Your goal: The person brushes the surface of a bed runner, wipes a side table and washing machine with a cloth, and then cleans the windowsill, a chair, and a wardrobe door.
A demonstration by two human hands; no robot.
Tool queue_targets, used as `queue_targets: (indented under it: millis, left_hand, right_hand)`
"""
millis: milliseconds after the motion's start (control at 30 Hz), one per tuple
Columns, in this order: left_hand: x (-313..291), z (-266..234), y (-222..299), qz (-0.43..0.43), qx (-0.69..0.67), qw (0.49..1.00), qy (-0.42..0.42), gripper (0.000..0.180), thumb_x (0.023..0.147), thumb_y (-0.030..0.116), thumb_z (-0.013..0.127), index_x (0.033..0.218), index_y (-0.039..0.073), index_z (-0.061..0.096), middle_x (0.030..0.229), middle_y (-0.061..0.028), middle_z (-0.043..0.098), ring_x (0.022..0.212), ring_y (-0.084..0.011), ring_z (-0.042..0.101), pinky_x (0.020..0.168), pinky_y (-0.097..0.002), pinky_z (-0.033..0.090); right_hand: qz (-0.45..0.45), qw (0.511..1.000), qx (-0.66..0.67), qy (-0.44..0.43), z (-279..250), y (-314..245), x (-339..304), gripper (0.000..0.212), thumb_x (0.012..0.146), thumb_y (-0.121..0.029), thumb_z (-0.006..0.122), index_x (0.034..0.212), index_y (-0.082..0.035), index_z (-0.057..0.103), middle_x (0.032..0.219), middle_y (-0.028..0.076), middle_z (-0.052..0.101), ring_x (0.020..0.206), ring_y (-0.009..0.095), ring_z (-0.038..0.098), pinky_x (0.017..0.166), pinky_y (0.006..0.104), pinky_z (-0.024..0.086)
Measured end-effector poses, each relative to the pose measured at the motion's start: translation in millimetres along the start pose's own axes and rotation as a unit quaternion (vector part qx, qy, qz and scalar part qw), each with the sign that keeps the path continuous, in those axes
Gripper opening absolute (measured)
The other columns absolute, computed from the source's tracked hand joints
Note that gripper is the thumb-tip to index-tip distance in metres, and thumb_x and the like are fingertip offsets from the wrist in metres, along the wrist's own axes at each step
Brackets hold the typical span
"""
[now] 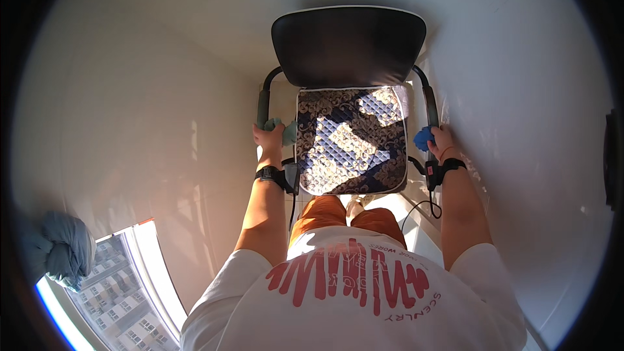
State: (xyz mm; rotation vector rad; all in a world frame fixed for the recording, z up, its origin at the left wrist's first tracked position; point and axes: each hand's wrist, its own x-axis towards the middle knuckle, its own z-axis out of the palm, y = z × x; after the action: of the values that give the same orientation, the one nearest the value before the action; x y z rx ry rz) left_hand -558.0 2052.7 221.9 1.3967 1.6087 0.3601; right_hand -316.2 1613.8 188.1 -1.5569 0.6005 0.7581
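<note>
A chair with a dark padded backrest (348,45) stands in front of me, facing me. On its seat lies a quilted cushion (383,172) with a blue and beige floral pattern and a pale edge. My left hand (268,138) is closed at the left armrest (263,107), with a pale green cloth (289,132) bunched in it and showing on the armrest's inner side. At the right armrest (430,105), my right hand (444,141) grips a blue cloth (424,138) against the bar. The undersides of both cloths are hidden.
Pale walls (143,104) stand close on both sides and behind the chair. A window (127,286) is at the lower left, beside a bundled grey-blue curtain (65,247). Black straps with small boxes (290,177) sit on my wrists, with cables (422,205) hanging down.
</note>
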Motion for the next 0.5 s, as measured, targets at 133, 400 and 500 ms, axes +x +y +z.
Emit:
queue_targets:
  millis: [133, 400, 500]
  left_hand:
    - [50.1, -1.9, -17.0, -0.080, 0.042, 0.996, 0.023, 0.099, 0.060, 0.030, 0.077, 0.140, 0.010, 0.023, 0.139, -0.0195, 0.021, 0.123, -0.0345, 0.035, 0.081, -0.0414, 0.051]
    - [79.8, -10.6, -30.0, -0.088, -0.038, 0.991, -0.099, 0.060, 0.067, 0.023, 0.075, 0.117, -0.001, 0.051, 0.096, -0.0176, 0.060, 0.073, -0.0298, 0.061, 0.049, -0.0383, 0.048]
    - [68.7, 2.0, -13.3, -0.118, -0.107, 0.984, -0.085, 0.056, 0.070, 0.017, 0.073, 0.116, -0.004, 0.050, 0.096, -0.0183, 0.058, 0.074, -0.0270, 0.060, 0.048, -0.0384, 0.045]
  right_hand:
    - [0.008, 0.996, -0.073, 0.057, 35.7, -10.8, -7.8, 0.029, 0.080, -0.016, 0.059, 0.105, -0.012, 0.047, 0.089, 0.006, 0.050, 0.075, 0.020, 0.050, 0.048, 0.0274, 0.045]
    - [0.089, 0.986, -0.135, 0.047, 35.1, -38.5, -2.0, 0.032, 0.082, -0.013, 0.057, 0.112, -0.012, 0.049, 0.073, 0.004, 0.050, 0.053, 0.014, 0.044, 0.037, 0.0257, 0.029]
    - [0.065, 0.990, -0.117, 0.050, 23.5, -38.2, -10.5, 0.040, 0.083, -0.012, 0.056, 0.120, -0.012, 0.042, 0.075, 0.006, 0.052, 0.048, 0.013, 0.044, 0.033, 0.0249, 0.024]
